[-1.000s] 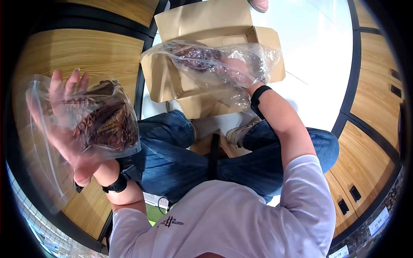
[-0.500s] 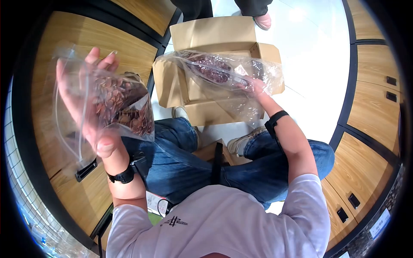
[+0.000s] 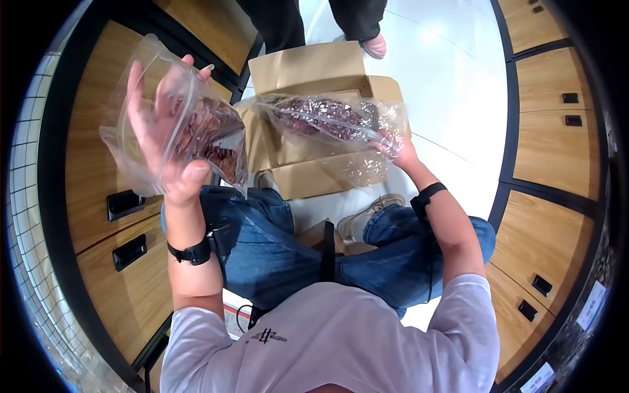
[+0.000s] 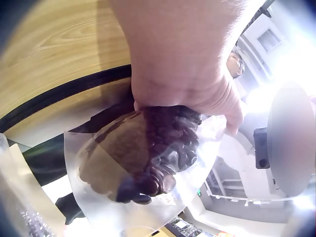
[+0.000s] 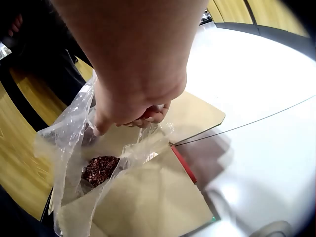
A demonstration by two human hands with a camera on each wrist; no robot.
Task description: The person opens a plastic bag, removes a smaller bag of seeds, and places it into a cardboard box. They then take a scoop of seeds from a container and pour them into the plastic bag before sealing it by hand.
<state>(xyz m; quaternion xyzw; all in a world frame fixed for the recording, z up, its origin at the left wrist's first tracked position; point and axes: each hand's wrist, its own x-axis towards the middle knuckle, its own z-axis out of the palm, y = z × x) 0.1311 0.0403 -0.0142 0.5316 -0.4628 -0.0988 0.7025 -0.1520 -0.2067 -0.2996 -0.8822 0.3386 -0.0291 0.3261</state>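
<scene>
In the head view my left hand point(image 3: 171, 147) is raised palm up, fingers extended and seen through the clear zip bag point(image 3: 213, 134) of dark reddish-brown flat pieces it carries; the thumb lies outside the plastic. The left wrist view has this bag point(image 4: 168, 153) hanging past the hand point(image 4: 185, 84). My right hand point(image 3: 403, 152) grips the edge of a larger clear bag point(image 3: 321, 119), which holds small dark red pieces and stretches across the open cardboard box. Curled fingers of the right hand point(image 5: 136, 106) show in the right wrist view, beside the bag's red contents point(image 5: 101, 170).
The open cardboard box point(image 3: 308, 177) stands on the white floor point(image 3: 445, 131) beyond my feet. Wooden cabinets point(image 3: 98, 157) line both sides. Another person's dark trouser legs point(image 3: 278, 26) and a pink shoe point(image 3: 375, 46) are behind the box.
My left hand and its bag have moved right and upward in the head view. The right hand has shifted down and toward the right end of its bag, from over the box's inside.
</scene>
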